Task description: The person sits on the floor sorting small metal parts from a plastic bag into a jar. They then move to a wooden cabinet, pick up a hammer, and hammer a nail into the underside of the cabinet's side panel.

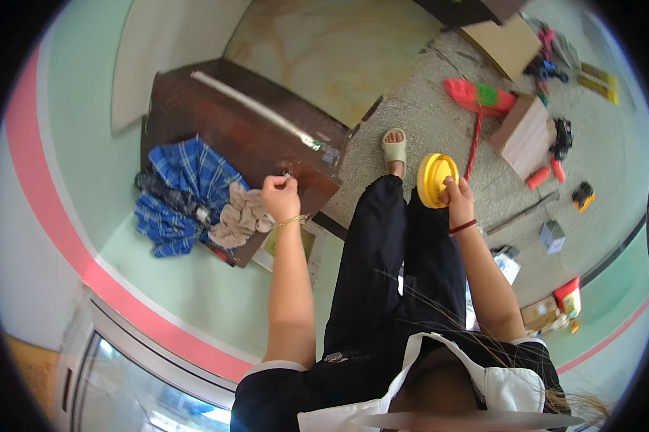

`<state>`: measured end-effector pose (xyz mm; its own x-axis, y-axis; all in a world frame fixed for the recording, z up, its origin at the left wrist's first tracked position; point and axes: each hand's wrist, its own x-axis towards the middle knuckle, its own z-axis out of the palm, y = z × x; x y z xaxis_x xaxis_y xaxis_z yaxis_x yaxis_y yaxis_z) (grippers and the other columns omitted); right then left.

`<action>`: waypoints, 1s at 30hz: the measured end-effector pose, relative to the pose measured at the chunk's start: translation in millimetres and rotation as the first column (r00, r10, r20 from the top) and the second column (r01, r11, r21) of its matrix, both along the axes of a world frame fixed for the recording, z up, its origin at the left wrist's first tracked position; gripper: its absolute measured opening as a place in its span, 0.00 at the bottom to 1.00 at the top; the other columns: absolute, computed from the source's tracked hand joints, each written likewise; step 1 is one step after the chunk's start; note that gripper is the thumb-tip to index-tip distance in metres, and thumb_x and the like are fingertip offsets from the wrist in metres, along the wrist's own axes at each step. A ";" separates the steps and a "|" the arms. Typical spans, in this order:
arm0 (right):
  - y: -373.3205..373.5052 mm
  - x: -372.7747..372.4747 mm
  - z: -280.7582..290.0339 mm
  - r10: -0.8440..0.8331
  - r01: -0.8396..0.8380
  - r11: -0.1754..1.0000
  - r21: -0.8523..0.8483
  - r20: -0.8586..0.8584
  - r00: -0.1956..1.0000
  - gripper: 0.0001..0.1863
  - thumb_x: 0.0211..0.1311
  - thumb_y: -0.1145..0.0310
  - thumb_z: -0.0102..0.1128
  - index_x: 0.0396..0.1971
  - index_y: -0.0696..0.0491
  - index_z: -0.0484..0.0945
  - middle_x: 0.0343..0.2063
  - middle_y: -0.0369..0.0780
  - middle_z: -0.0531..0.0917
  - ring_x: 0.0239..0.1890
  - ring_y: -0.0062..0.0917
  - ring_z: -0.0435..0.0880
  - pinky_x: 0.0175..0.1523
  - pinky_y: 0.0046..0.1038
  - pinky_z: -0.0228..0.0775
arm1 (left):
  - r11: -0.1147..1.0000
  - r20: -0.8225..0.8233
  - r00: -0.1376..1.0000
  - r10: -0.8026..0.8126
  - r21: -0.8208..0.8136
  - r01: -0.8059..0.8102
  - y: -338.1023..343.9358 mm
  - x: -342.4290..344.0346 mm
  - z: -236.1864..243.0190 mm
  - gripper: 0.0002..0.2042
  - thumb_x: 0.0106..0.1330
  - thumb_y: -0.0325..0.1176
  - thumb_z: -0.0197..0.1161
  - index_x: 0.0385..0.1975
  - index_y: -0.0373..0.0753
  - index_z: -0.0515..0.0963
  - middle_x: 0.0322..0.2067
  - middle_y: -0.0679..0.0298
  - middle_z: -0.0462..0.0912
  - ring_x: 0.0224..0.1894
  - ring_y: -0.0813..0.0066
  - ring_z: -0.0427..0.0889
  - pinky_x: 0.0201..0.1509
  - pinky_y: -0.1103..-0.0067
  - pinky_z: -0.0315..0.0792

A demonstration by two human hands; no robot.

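In the head view, our right hand [460, 199] pinches a round yellow lid [431, 180] above our right leg [437, 255]. Our left hand [280, 197] bunches its fingertips at a small shiny piece [288, 174] over the brown cabinet [195, 119]; we cannot tell whether they grip it.

You're holding a round yellow dish [434, 176] in your right hand [460, 201], left hand [281, 199] over a dark brown tabletop [209, 115].
Your left fingertips are bunching together, any grip too small to tell; blue plaid cloth [198, 162] and beige cloth [242, 216] are lying beside that hand, a white strip [256, 110] beyond, a red broom [465, 93] resting on the floor [425, 93].
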<state>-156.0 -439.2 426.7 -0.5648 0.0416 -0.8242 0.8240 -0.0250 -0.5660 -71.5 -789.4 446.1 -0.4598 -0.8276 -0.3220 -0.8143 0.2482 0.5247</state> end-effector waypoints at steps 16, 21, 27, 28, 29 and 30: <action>295.9 290.9 -32.5 -0.217 -0.362 0.556 0.749 0.551 0.806 0.25 0.35 0.55 0.69 0.28 0.61 0.77 0.28 0.50 0.80 0.34 0.40 0.80 0.42 0.35 0.72 | 0.008 -0.369 0.906 -0.208 0.926 0.378 241.3 -59.9 31.3 0.11 0.49 0.12 0.57 0.22 0.38 0.68 0.28 0.60 0.74 0.30 0.70 0.79 0.36 0.76 0.76; 366.5 418.1 -47.3 -0.516 -0.174 0.467 0.867 0.428 0.742 0.26 0.32 0.55 0.73 0.28 0.60 0.76 0.25 0.44 0.80 0.28 0.32 0.80 0.37 0.32 0.72 | -0.271 -0.384 0.810 -0.444 0.919 0.287 347.0 -13.4 49.2 0.11 0.47 0.12 0.58 0.20 0.37 0.67 0.26 0.59 0.74 0.27 0.69 0.80 0.32 0.78 0.77; 435.8 490.9 -133.7 -0.588 0.148 0.604 0.783 0.312 0.746 0.27 0.32 0.56 0.73 0.30 0.60 0.76 0.24 0.40 0.79 0.28 0.27 0.80 0.36 0.30 0.72 | -0.291 -0.274 0.795 -0.540 0.948 0.129 456.6 88.8 40.6 0.12 0.45 0.13 0.60 0.17 0.38 0.67 0.25 0.59 0.74 0.27 0.71 0.79 0.33 0.78 0.76; 447.4 485.6 -141.4 -0.497 0.041 0.621 0.783 0.353 0.793 0.26 0.33 0.56 0.73 0.28 0.61 0.76 0.24 0.43 0.80 0.28 0.31 0.81 0.38 0.32 0.73 | -0.294 -0.270 0.802 -0.532 0.948 0.123 471.7 110.2 32.7 0.11 0.45 0.14 0.61 0.17 0.38 0.67 0.25 0.59 0.75 0.27 0.72 0.79 0.34 0.78 0.76; 453.6 473.1 -147.6 -0.477 0.004 0.613 0.790 0.365 0.800 0.25 0.33 0.56 0.73 0.28 0.61 0.76 0.25 0.44 0.80 0.28 0.32 0.81 0.38 0.32 0.73 | -0.275 -0.224 0.822 -0.524 0.958 0.086 484.8 129.8 26.9 0.11 0.46 0.14 0.61 0.17 0.38 0.67 0.26 0.59 0.75 0.28 0.72 0.78 0.34 0.78 0.76; 459.3 463.2 -156.7 -0.456 -0.033 0.605 0.796 0.380 0.804 0.25 0.33 0.57 0.72 0.27 0.61 0.77 0.25 0.45 0.81 0.28 0.34 0.81 0.39 0.33 0.73 | -0.267 -0.193 0.825 -0.531 0.962 0.053 498.1 146.9 22.9 0.11 0.46 0.14 0.61 0.17 0.37 0.68 0.26 0.59 0.75 0.28 0.72 0.79 0.35 0.78 0.76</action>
<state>307.2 20.1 270.0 0.0332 0.8208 -0.5703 0.9994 -0.0217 0.0269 75.3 -291.3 469.0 -0.2424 0.7243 -0.6455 -0.9538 -0.0563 0.2950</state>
